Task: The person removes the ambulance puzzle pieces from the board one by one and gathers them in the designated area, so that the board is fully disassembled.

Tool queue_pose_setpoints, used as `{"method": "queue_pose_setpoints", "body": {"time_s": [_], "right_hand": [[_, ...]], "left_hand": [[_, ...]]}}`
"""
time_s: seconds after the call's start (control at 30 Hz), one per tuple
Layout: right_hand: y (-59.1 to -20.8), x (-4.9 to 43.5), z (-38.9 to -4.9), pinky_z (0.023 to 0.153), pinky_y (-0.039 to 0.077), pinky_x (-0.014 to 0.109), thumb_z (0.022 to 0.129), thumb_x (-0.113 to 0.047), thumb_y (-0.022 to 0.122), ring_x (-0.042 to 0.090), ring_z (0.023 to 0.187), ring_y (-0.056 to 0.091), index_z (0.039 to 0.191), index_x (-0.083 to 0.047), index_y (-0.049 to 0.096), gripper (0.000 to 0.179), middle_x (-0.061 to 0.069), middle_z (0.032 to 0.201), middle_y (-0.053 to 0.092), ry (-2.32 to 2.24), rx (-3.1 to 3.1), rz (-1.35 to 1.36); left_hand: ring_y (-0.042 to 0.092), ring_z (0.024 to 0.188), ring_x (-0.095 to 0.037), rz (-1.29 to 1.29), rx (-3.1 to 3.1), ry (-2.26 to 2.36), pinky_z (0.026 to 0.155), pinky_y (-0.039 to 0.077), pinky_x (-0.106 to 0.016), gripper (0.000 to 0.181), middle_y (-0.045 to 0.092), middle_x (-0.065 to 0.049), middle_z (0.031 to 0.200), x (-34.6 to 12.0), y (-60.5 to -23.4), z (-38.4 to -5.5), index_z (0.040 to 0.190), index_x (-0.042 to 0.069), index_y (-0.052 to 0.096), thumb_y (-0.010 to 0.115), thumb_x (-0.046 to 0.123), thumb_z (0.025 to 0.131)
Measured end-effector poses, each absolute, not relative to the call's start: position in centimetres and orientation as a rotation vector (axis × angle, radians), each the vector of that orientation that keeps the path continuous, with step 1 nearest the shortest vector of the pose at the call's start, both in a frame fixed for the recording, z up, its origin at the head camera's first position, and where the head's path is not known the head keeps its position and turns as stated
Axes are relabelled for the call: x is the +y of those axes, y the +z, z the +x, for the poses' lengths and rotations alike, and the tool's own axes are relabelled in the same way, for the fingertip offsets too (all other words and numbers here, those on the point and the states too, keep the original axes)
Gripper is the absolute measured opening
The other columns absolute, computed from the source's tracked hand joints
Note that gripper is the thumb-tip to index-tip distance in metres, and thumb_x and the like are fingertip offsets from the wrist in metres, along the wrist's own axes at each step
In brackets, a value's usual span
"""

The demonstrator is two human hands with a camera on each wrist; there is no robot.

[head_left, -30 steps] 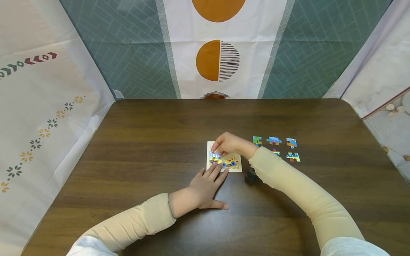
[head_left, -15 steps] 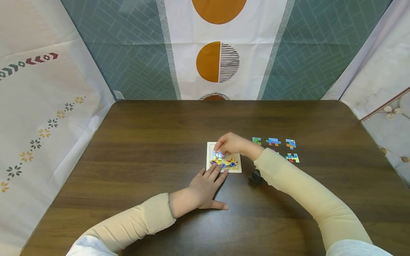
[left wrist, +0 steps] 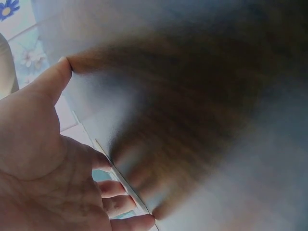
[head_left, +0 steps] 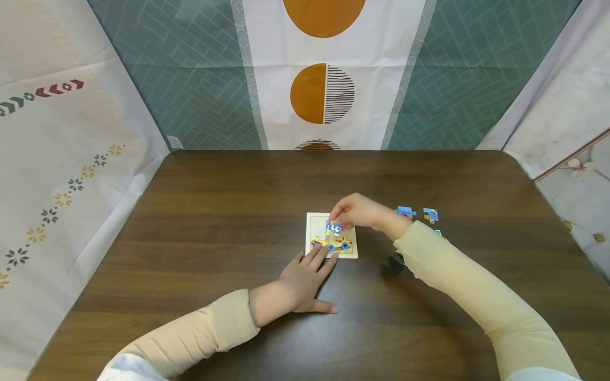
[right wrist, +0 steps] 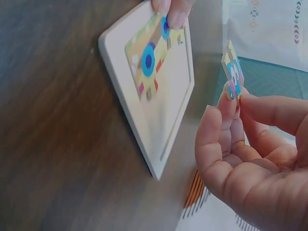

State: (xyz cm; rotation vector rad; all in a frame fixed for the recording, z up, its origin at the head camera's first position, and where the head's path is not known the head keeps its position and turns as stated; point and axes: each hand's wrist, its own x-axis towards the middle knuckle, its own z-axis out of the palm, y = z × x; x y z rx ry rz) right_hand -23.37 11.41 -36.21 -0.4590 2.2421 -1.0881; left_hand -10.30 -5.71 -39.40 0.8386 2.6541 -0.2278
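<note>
Over the square cream puzzle board (head_left: 314, 226), to the far side of the yellow-and-blue assembled puzzle row (head_left: 344, 244), the flat multicoloured jigsaw piece with printed eyes (head_left: 334, 228) sits raised clear of the surface. The right hand (head_left: 363, 212) is nearer: its fingers pinch the piece, which extends from them toward the row. The left hand (head_left: 307, 283) rests at the board's near edge, fingers spread. The piece's long axis cannot be determined.

left hand (left wrist: 53, 166) touches a pale board (left wrist: 128, 188)
</note>
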Motion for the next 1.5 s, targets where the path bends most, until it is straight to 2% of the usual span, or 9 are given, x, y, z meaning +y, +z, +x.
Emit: {"method": "queue_pose_setpoints", "body": {"time_s": [0.33,0.5,0.83,1.13,1.33,1.5], "right_hand": [[-35.4,14.0,-23.0,0.076,0.054,0.033,0.090,-0.002,0.056,0.019,0.078,0.059,0.106,0.006,0.065,0.020,0.014,0.100,0.067,-1.116,2.227,-0.449],[-35.7,15.4,-22.6,0.075,0.053,0.031,0.090,-0.001,0.057,0.016,0.076,0.058,0.106,0.008,0.063,0.020,0.013,0.098,0.068,-1.148,2.194,-0.442],[-36.7,18.4,-22.1,0.077,0.053,0.034,0.089,-0.004,0.061,0.015,0.078,0.059,0.107,0.009,0.063,0.022,0.008,0.094,0.069,-1.136,2.197,-0.392],[-37.0,20.3,-22.1,0.075,0.053,0.031,0.088,-0.003,0.062,0.012,0.079,0.059,0.104,0.010,0.064,0.021,0.005,0.092,0.068,-1.109,2.232,-0.374],[-37.2,21.1,-22.3,0.071,0.052,0.029,0.087,-0.001,0.062,0.015,0.077,0.059,0.100,0.008,0.066,0.016,0.009,0.094,0.069,-1.054,2.312,-0.391],[-37.2,21.3,-22.5,0.066,0.048,0.029,0.087,-0.001,0.061,0.015,0.072,0.054,0.098,0.008,0.066,0.015,0.009,0.088,0.068,-0.998,2.358,-0.389]], "left_hand": [[0.010,0.148,-0.022,0.830,2.650,-0.214,0.115,0.024,-0.043,0.101,0.010,-0.004,0.161,-5.8,-39.4,-10.2,0.154,0.020,0.012,0.044,0.079,0.079],[0.008,0.148,-0.021,0.830,2.644,-0.226,0.116,0.024,-0.043,0.101,0.008,-0.004,0.161,-5.8,-39.4,-10.2,0.155,0.020,0.010,0.043,0.079,0.079],[0.009,0.148,-0.021,0.832,2.656,-0.221,0.115,0.024,-0.043,0.101,0.010,-0.004,0.161,-5.7,-39.5,-10.2,0.154,0.020,0.012,0.044,0.079,0.079],[0.009,0.148,-0.021,0.835,2.659,-0.231,0.115,0.024,-0.043,0.101,0.010,-0.004,0.161,-5.7,-39.6,-10.1,0.154,0.020,0.012,0.044,0.079,0.079],[0.008,0.148,-0.020,0.826,2.651,-0.236,0.116,0.023,-0.043,0.101,0.008,-0.003,0.161,-5.7,-39.6,-10.2,0.154,0.021,0.010,0.043,0.079,0.079],[0.008,0.148,-0.020,0.824,2.647,-0.231,0.116,0.023,-0.042,0.101,0.007,-0.003,0.161,-5.8,-39.6,-10.2,0.155,0.021,0.010,0.043,0.079,0.079]]}}
